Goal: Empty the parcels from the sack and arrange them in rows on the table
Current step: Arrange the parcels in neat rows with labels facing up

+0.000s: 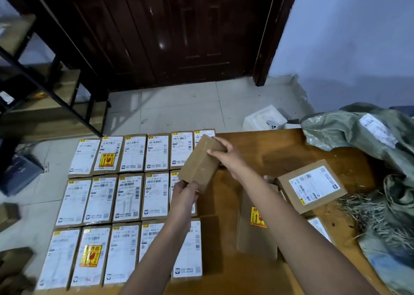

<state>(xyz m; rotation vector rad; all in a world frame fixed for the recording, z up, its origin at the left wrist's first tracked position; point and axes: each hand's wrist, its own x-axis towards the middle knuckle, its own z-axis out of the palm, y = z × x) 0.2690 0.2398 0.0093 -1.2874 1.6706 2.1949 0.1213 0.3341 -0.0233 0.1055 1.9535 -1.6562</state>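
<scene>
Both my hands hold one brown cardboard parcel [201, 163] tilted above the table, its plain side up. My left hand [184, 195] grips its near lower corner, and my right hand [225, 154] grips its far upper end. Beneath it, three rows of labelled parcels [128, 196] lie flat side by side on the left part of the wooden table [264, 149]. The grey-green woven sack [367, 138] lies crumpled on the table's right side, its frayed mouth facing left. Loose parcels lie by it: a labelled one [312, 186] and a plain-side-up one with a fragile sticker [257, 223].
Another labelled parcel [319, 227] peeks from under the sack's frayed edge. A white foam box [264, 117] sits on the tiled floor beyond the table. A dark wooden door [179, 30] stands behind. A black metal shelf frame [33, 75] stands at left.
</scene>
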